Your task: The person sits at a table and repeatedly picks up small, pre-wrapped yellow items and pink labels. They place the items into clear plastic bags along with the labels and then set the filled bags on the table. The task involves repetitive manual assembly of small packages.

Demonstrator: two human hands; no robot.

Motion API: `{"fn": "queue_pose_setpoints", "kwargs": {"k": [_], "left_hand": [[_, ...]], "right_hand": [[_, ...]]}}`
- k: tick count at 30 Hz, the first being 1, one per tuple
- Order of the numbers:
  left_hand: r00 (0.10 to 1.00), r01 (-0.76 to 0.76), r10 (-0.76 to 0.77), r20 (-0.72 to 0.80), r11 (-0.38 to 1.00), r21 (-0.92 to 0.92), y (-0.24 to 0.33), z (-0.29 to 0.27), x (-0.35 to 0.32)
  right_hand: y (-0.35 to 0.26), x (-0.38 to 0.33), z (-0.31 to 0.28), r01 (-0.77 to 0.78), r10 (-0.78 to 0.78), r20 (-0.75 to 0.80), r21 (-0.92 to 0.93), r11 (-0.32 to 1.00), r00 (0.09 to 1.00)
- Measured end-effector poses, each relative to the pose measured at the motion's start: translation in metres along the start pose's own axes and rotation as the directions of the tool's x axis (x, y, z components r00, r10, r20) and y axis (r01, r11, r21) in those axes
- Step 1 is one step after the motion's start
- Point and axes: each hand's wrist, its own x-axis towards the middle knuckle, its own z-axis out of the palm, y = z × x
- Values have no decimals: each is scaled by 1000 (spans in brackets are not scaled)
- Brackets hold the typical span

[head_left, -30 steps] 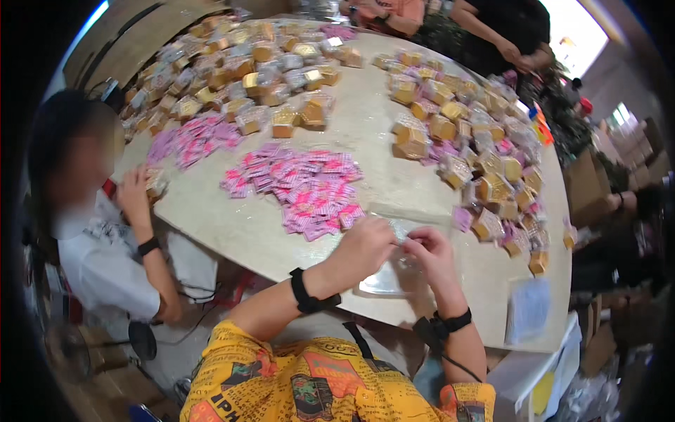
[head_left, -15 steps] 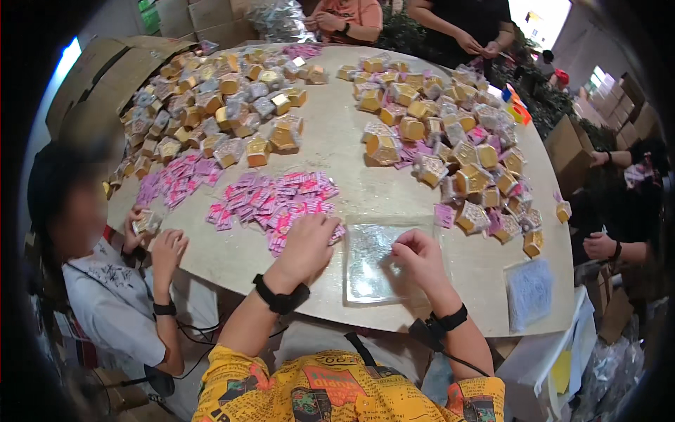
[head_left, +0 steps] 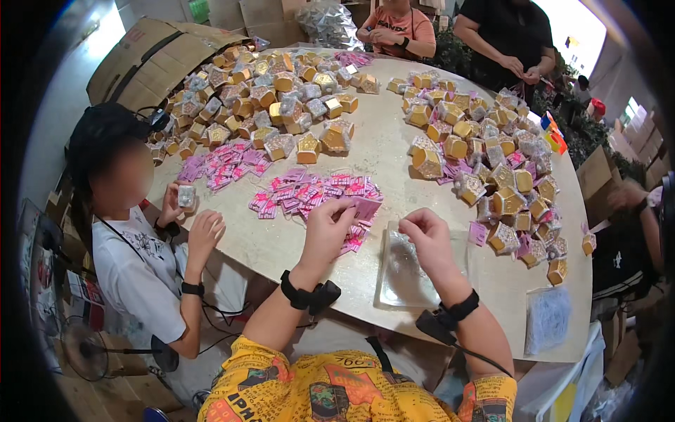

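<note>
Left hand [head_left: 325, 231] is pinching a pink card [head_left: 368, 207] at its two o'clock. Right hand [head_left: 433, 246] is hovering at the card's four o'clock, its hold unclear.

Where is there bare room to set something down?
Bare tabletop between the left gold heap and the right gold heap; a smaller patch between the flat clear packet and the bluish bundle. Crowded: both heaps, and the pink tags by the left hand.

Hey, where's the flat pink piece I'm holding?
In the head view, the flat pink piece is in your left hand, at the right side of the nearer pink pile, left of the clear tray.
</note>
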Motion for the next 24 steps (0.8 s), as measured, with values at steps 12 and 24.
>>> {"fn": "queue_pose_setpoints", "kwargs": {"k": [12,24], "left_hand": [[998,18,-27,-52,987,-161,4,-19,-12],[998,6,8,69,981,-194,12,-22,-16]], "right_hand": [[-3,7,20,28,-23,-39,116,993,999],[0,24,29,379,-371,-90,91,921,924]]}}
